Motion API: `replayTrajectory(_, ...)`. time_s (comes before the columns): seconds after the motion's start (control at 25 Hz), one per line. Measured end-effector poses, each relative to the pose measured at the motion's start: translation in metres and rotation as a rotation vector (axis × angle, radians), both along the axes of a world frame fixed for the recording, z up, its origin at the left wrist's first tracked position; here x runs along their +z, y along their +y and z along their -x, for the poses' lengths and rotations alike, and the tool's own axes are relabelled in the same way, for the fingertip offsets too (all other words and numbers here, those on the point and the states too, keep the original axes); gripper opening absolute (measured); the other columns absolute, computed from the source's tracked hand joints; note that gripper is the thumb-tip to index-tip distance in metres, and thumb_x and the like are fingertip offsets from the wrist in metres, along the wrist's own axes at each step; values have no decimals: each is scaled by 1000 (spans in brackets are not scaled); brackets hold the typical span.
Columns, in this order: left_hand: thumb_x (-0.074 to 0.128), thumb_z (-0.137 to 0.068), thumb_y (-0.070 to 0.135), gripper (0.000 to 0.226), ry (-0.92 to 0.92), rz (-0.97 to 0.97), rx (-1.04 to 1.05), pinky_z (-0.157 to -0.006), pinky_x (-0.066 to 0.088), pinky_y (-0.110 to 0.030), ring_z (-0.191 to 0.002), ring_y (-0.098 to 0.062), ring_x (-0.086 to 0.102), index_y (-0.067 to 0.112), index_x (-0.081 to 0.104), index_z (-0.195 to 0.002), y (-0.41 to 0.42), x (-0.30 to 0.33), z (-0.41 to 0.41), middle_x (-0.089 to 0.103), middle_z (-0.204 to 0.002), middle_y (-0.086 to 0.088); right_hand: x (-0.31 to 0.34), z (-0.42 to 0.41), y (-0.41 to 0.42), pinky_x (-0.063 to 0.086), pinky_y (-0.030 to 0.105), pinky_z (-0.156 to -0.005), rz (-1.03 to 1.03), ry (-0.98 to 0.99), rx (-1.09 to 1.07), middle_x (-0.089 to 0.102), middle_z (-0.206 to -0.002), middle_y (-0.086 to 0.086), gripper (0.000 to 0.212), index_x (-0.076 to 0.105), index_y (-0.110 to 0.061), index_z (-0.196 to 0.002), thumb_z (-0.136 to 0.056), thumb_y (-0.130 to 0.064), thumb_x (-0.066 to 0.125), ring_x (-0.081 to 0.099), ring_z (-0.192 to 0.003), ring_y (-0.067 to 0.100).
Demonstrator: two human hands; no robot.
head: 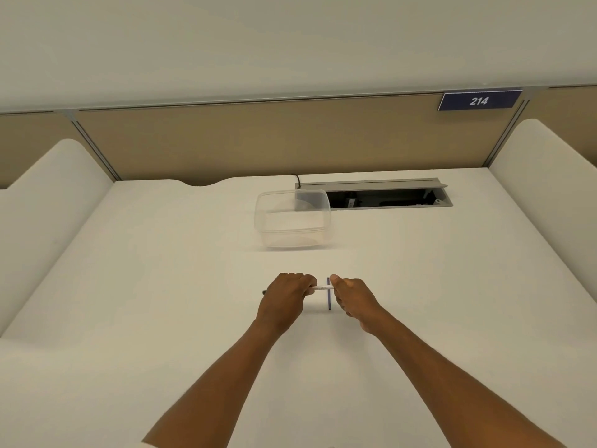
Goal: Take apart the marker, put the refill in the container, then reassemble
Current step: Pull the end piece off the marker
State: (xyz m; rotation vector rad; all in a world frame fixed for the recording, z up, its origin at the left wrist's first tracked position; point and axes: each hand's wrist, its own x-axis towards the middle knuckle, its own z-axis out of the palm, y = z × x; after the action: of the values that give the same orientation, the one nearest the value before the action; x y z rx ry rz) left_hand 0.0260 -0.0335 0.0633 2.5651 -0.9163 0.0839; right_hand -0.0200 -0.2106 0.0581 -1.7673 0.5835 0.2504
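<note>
A white marker (323, 288) is held level just above the white desk (161, 286), between both hands. My left hand (286, 297) is closed around its left part, and a dark tip (264, 291) pokes out at the left of the fist. My right hand (353, 299) pinches the marker's right end. A thin dark blue stick (329, 300), which looks like the refill, lies or hangs upright in the picture right beside my right thumb; who holds it I cannot tell. A clear plastic container (292, 218) stands open farther back on the desk.
Behind the container an open grey cable hatch (387, 197) is set into the desk, with a black cable beside it. Tan partition panels close off the back, with a blue sign reading 214 (478, 100). White side dividers stand at the left and right.
</note>
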Motion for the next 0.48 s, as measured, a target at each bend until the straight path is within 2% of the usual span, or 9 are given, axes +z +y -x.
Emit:
replayTrajectory(0.08,51,-94,11,16,134,38,1,-64,47,-34,-76,-19,56,23,62,-96,-2,4,-6,66,-82,7,-1,-1,-2,24,28,-54,8,-33,15,36,-56,-3,45,39,-17,-63,-95,-48,46,27,-52,16)
replayTrajectory(0.16,49,-93,10,19,244,72,-16,-65,48,-34,-72,-15,55,22,64,-92,-3,5,-14,63,-76,9,-1,-1,-4,24,28,-55,20,-69,19,36,-54,-4,46,38,-18,-62,-97,-47,45,28,-52,16)
replayTrajectory(0.36,50,-98,11,22,454,144,-61,-64,40,-21,-63,-8,52,15,70,-88,-8,11,-25,59,-65,10,3,-3,-8,26,29,-54,85,-156,37,37,-53,-6,49,37,-19,-59,-100,-44,43,29,-51,15)
replayTrajectory(0.48,47,-98,13,26,594,96,-76,-59,37,-15,-56,-1,47,17,69,-85,-10,24,-28,59,-64,10,8,-2,-13,27,27,-54,189,-241,108,36,-55,-4,48,36,-16,-60,-102,-38,42,29,-52,13)
